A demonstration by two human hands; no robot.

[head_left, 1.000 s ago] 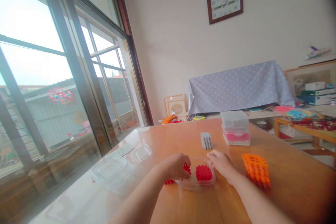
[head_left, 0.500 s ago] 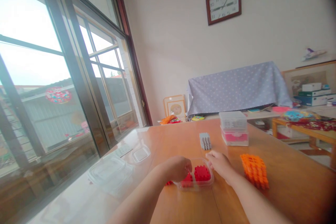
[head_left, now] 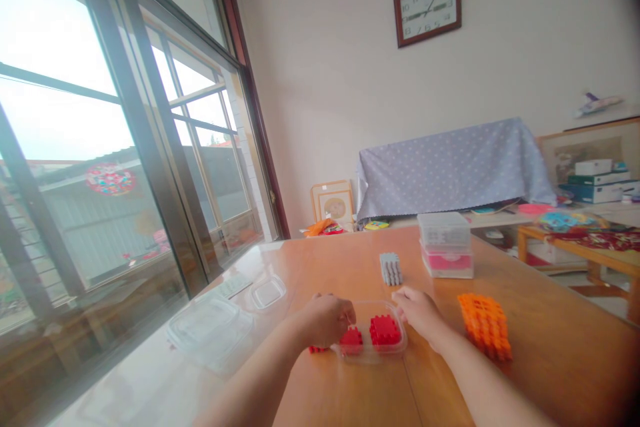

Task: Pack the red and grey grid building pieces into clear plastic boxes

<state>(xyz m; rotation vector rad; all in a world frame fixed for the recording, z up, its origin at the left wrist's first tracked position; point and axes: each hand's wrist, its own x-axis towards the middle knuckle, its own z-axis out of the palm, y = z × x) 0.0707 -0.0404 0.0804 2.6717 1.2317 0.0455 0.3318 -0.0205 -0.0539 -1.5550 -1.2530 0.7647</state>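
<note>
A clear plastic box (head_left: 375,353) sits on the table, holding two stacks of red notched pieces. My left hand (head_left: 329,320) reaches over its left side with curled fingers, the fingertips at the left red stack (head_left: 351,341). The right red stack (head_left: 385,331) rests apart from it, inside the box. My right hand (head_left: 419,315) is closed at the box's right rim, thumb and fingers together. More red pieces (head_left: 318,349) lie just outside the box, partly hidden by my left wrist.
Grey notched pieces (head_left: 391,269) stand beyond the box. An orange stack (head_left: 485,327) is to the right. Stacked clear containers (head_left: 445,245), one with pink contents, stand at the back right. Clear lids (head_left: 210,330) lie at left by the window.
My left hand has shifted slightly left and up, and the left red stack has moved a little left with it. My right hand stays in place at the rim.
</note>
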